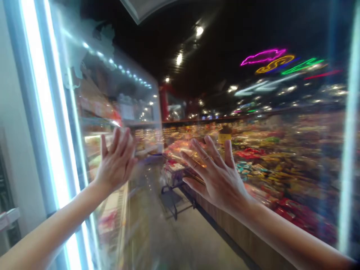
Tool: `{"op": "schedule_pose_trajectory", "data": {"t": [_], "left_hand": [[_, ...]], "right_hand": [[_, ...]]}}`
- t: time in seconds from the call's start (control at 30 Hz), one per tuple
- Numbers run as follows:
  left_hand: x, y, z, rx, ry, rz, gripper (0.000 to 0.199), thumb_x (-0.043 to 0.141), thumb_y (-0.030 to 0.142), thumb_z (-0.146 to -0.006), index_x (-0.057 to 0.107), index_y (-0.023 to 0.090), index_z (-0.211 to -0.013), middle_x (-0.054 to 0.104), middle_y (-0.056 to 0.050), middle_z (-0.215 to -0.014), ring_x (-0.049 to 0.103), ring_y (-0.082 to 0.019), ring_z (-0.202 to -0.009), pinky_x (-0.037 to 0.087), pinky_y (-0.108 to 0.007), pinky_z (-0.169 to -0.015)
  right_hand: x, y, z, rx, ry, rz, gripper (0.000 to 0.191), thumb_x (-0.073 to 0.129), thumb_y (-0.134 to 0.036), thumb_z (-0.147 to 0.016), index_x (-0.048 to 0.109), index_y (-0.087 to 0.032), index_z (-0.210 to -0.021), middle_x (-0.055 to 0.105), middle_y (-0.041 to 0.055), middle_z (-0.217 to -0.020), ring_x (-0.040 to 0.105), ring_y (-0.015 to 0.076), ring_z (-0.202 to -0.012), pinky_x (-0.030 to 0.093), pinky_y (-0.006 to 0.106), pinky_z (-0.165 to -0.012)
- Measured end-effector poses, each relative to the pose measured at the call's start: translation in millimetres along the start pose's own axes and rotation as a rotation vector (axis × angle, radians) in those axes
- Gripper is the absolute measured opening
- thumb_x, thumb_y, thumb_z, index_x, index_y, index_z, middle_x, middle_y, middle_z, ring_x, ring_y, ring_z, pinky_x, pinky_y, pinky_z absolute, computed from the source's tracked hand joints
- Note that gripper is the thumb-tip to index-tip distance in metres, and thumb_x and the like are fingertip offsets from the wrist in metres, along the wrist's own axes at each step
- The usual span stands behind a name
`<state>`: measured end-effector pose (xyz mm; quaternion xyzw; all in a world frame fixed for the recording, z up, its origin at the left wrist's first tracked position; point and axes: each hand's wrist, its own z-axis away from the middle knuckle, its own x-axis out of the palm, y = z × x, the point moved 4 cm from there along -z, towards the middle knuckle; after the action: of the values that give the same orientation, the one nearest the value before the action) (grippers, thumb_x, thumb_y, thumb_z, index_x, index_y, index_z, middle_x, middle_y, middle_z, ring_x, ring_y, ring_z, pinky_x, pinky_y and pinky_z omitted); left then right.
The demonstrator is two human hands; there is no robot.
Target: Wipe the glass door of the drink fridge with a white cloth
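Both of my arms reach forward. My left hand (116, 162) is raised at the left with its fingers extended, somewhat blurred, and holds nothing. Close to it stands a tall frame with bright white light strips (42, 97). My right hand (218, 174) is stretched out right of centre, its back toward me, fingers spread and nothing in it. A sheet of clear glass seems to lie before the hands, but whether either palm touches it I cannot tell.
A shopping cart (174, 191) stands in the aisle beyond the hands. Along the right runs a long wood-sided display (225, 225) heaped with colourful packages (253, 153). Lit shelves (97, 150) line the left. A pale light strip (348, 131) edges the far right, and neon signs (275, 62) hang above.
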<state>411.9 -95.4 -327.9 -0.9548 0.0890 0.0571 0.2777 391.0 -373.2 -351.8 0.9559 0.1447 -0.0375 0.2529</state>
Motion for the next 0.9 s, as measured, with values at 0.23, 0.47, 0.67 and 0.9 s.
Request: {"op": "schedule_pose_trajectory", "data": {"t": [0.23,0.47,0.67,0.9], "left_hand": [[2.9,13.6,9.9,0.401,-0.058,0.035,0.075,0.048,0.047,-0.102,0.013,0.032,-0.166,0.011,0.002,-0.175,0.0,-0.024,-0.163,-0.006,-0.054,-0.133],[-6.4,2.2,-54.9,-0.114,0.068,0.051,0.068,0.039,0.036,-0.105,0.013,0.022,-0.167,0.009,-0.011,-0.176,-0.007,-0.032,-0.162,-0.002,-0.069,-0.129],[-2.2,59.4,-82.0,0.346,0.099,0.064,0.072,0.049,0.042,-0.101,0.018,0.031,-0.166,0.031,-0.001,-0.171,0.014,-0.023,-0.162,-0.005,-0.053,-0.134],[1.9,103.2,-122.8,0.352,0.107,0.117,0.073,0.05,0.047,-0.101,0.022,0.027,-0.165,0.027,-0.002,-0.173,0.005,-0.026,-0.163,-0.007,-0.052,-0.134]], "right_hand": [[2.7,-5.5,-5.2,0.01,-0.005,0.03,0.07,0.061,-0.049,-0.099,0.038,-0.029,-0.161,0.03,0.0103,-0.171,0.008,0.0399,-0.162,0.01,0.078,-0.126],[-3.4,16.2,-2.1,-0.042,-0.053,0.064,0.069,0.06,-0.05,-0.099,0.038,-0.031,-0.161,0.029,0.0075,-0.171,0.019,0.0369,-0.161,0.016,0.072,-0.129],[-31.6,78.9,6.9,0.013,-0.025,0.131,0.079,0.058,-0.044,-0.101,0.015,-0.035,-0.167,0.026,0.0088,-0.172,0.02,0.0374,-0.16,0.021,0.075,-0.126],[-56.6,122.8,30.3,0.044,-0.061,0.119,0.083,0.06,-0.041,-0.099,0.013,-0.037,-0.168,0.024,0.0065,-0.174,0.026,0.0386,-0.158,0.026,0.075,-0.125]]}}
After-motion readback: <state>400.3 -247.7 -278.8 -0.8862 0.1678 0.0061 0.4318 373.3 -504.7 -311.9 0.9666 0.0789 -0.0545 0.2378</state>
